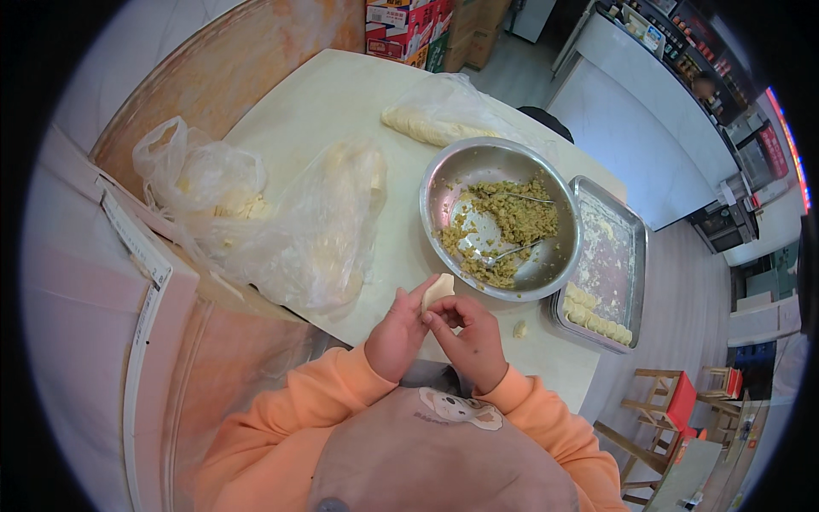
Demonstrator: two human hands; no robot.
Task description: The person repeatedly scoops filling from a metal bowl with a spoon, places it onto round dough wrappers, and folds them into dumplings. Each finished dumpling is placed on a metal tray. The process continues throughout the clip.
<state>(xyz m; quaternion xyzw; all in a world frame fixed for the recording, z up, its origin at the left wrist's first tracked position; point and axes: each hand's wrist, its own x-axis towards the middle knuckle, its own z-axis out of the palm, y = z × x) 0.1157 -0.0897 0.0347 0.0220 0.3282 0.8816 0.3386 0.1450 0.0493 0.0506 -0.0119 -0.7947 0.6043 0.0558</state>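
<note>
A folded dough wrapper (439, 291) rests against the fingers of my left hand (398, 333). The fingertips of my right hand (475, 340) pinch its lower edge; any filling inside is hidden. Just beyond both hands stands a steel bowl (437, 160) with greenish minced filling (518, 211). Two metal utensils, one of them a spoon-like tool (515, 251), lie in the filling. To the bowl's right, a flour-dusted metal tray (617, 256) carries rows of shaped dumplings (592, 317) along its near end. A small dough piece (520, 329) lies on the table right of my right hand.
On the pale table (301, 96), a clear plastic bag (301, 237) covers dough at the left. Another bag (448, 109) with dough lies behind the bowl. Stacked cartons (406, 32) stand past the far edge. A white counter (646, 121) and red-seated stools (678, 400) are to the right.
</note>
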